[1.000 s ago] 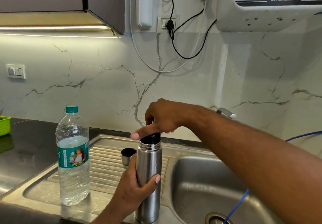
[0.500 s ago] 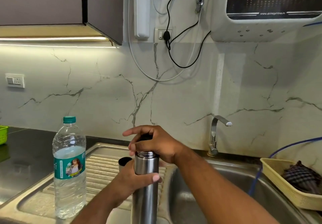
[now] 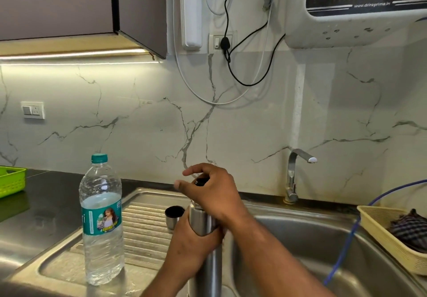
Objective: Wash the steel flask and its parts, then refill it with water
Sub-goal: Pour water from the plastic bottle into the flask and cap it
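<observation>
Turning further than before, right hand [image 3: 215,195] is gripping the stopper [image 3: 201,181] atop the flask [image 3: 203,220]; left hand [image 3: 191,245] is clasping the flask upright between drainboard [image 3: 143,227] and basin [image 3: 312,239], cup [image 3: 173,215] just behind.

We note a silver flask [image 3: 203,222] with a black stopper [image 3: 201,181] at the grey steel sink [image 3: 323,239]. Left of the sink: clear bottle [image 3: 101,245], teal cap and label; farther left, a lime-green basket [image 3: 11,181]. Right of the sink: cream basket [image 3: 388,248], dark checked cloth [image 3: 411,232], blue hose [image 3: 346,243]. Behind the sink: white marble wall [image 3: 138,134], grey veins.
</observation>
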The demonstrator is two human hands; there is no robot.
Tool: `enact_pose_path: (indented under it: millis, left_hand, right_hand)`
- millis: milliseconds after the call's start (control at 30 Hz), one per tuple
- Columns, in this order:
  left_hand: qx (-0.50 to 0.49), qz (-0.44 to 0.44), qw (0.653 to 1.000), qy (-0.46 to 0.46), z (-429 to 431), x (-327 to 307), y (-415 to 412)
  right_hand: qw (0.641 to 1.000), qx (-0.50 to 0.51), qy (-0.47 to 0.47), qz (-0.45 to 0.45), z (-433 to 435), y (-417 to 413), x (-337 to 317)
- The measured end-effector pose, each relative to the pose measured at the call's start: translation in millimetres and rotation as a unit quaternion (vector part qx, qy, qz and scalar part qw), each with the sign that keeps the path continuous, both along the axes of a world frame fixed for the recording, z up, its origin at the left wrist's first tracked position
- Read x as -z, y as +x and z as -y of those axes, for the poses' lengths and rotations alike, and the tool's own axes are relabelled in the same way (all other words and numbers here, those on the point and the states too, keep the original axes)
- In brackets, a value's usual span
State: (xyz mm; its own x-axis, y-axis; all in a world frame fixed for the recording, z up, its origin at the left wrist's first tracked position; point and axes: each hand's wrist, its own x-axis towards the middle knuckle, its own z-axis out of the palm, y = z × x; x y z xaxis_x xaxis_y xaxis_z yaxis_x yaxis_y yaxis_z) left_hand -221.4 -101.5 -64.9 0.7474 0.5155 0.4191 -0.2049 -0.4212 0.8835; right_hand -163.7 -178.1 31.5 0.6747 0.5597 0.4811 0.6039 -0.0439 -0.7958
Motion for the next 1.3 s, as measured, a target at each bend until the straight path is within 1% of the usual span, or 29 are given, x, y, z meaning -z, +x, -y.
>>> enact_pose_path:
  millis: [33, 100, 133, 167, 200, 267, 333, 467, 600, 667, 767, 867, 933, 1000, 1033, 1067, 1100, 1133, 1167, 1200, 1233, 1267, 1300]
  left_hand:
    - [0.045, -0.005, 0.999, -0.018, -3.5, 0.6, -4.1]
    - [0.105, -0.035, 0.993, -0.032, -15.1, 1.5, -3.8]
    - [0.118, -0.044, 0.991, -0.034, -18.5, 0.5, -3.5]
    - [0.123, -0.043, 0.991, -0.037, -19.7, 0.7, -4.0]
    - [0.116, -0.037, 0.992, -0.043, -18.8, 0.6, -4.9]
    - [0.083, -0.01, 0.995, -0.055, -14.0, 1.4, -4.0]
    - [0.05, 0.015, 0.997, -0.048, -6.7, 3.5, -2.3]
    - [-0.021, 0.045, 0.998, -0.038, 7.2, 5.2, 3.8]
    - [-0.105, 0.038, 0.994, -0.021, 20.9, 0.5, 0.3]
    - [-0.153, 0.027, 0.988, 0.006, 27.7, -1.1, -2.4]
    - [-0.176, 0.014, 0.984, 0.039, 30.0, 0.2, -2.2]
    - [-0.158, 0.02, 0.987, 0.017, 27.1, 1.1, 0.5]
    - [-0.126, 0.014, 0.992, 0.014, 23.7, 1.0, 0.5]
    - [-0.05, 0.009, 0.999, 0.001, 8.8, 4.3, -2.2]
    - [0.013, -0.005, 1.0, 0.003, -2.4, 4.9, -8.0]
    - [0.097, -0.029, 0.995, 0.012, -13.6, 4.1, -15.1]
    - [0.161, -0.048, 0.986, 0.025, -26.5, 4.7, -22.0]
    - [0.194, -0.04, 0.98, 0.019, -40.1, 6.5, -25.9]
    - [0.173, -0.022, 0.985, -0.012, -52.3, 7.0, -26.2]
    - [0.118, 0.008, 0.991, -0.069, -62.9, 8.3, -21.1]
    - [0.031, 0.025, 0.993, -0.107, -71.1, 9.9, -11.4]
    - [-0.06, 0.025, 0.992, -0.105, -77.1, 11.8, 1.3]
    - [-0.138, 0.004, 0.989, -0.048, -83.0, 14.2, 13.6]
  right_hand:
    - [0.996, -0.083, -0.028, -0.03, 5.8, 6.4, -5.3]
    - [0.961, -0.252, -0.05, -0.1, 12.5, 15.7, -11.8]
    - [0.946, -0.294, -0.051, -0.123, 12.8, 20.0, -11.8]
    - [0.939, -0.311, -0.048, -0.138, 11.0, 22.6, -12.2]
    - [0.94, -0.308, -0.045, -0.142, 9.4, 21.7, -11.9]
    - [0.954, -0.266, -0.025, -0.135, 5.1, 16.7, -8.3]
    - [0.97, -0.212, 0.001, -0.116, 2.8, 9.6, -4.4]
    - [0.99, -0.089, 0.041, -0.103, 4.1, -1.4, -0.6]
    - [0.994, 0.028, 0.062, -0.081, -7.0, -7.1, 6.2]
    - [0.992, 0.078, 0.08, -0.063, -15.9, -11.2, 10.6]
    - [0.989, 0.111, 0.086, -0.041, -22.2, -12.8, 13.1]
    - [0.99, 0.109, 0.088, -0.034, -20.6, -12.2, 13.9]
    - [0.989, 0.116, 0.084, -0.024, -19.5, -13.3, 15.7]
    - [0.988, 0.127, 0.089, -0.019, -18.6, -14.8, 18.3]
    - [0.987, 0.13, 0.092, -0.019, -18.7, -14.8, 19.7]
    - [0.986, 0.132, 0.096, -0.021, -17.7, -15.3, 20.7]
    - [0.986, 0.131, 0.098, -0.021, -17.4, -15.2, 21.8]
    - [0.986, 0.129, 0.1, -0.021, -16.9, -14.9, 22.3]
    - [0.987, 0.127, 0.101, -0.018, -16.7, -14.7, 22.6]
    - [0.987, 0.126, 0.1, -0.016, -16.8, -14.2, 23.0]
    - [0.987, 0.126, 0.101, -0.014, -16.8, -14.2, 23.3]
    - [0.987, 0.126, 0.102, -0.011, -16.9, -14.7, 23.2]
    - [0.986, 0.127, 0.104, -0.01, -17.3, -14.5, 24.0]
